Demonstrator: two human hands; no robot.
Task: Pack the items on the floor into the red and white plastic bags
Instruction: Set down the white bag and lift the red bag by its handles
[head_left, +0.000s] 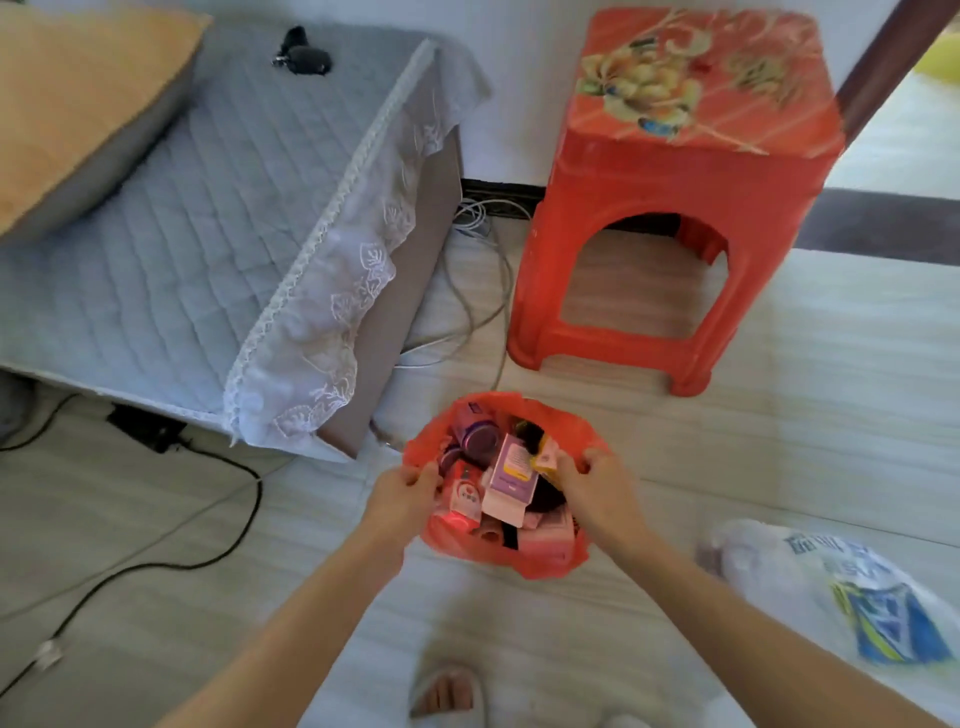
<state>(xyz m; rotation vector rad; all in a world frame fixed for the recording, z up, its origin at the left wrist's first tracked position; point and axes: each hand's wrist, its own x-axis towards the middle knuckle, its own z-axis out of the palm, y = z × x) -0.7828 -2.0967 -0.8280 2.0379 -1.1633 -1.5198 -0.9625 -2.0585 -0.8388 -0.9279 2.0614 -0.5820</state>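
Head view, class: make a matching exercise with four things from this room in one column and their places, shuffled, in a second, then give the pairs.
Things:
1. red bag
2. white bag
3. red stool
4. orange pillow

Places:
A. on the grey quilted cover
B. standing on the floor by the wall
C. held open by both hands
D. lying on the floor at the right

Pairs: 1-C, 2-D, 3-B, 4-A

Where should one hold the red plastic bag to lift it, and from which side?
Judging by its pose, grip the red bag at its rim on two opposite sides, coming from above, where the left hand and right hand hold it now. The mouth faces up and it is full of boxes, so this likely keeps them in.
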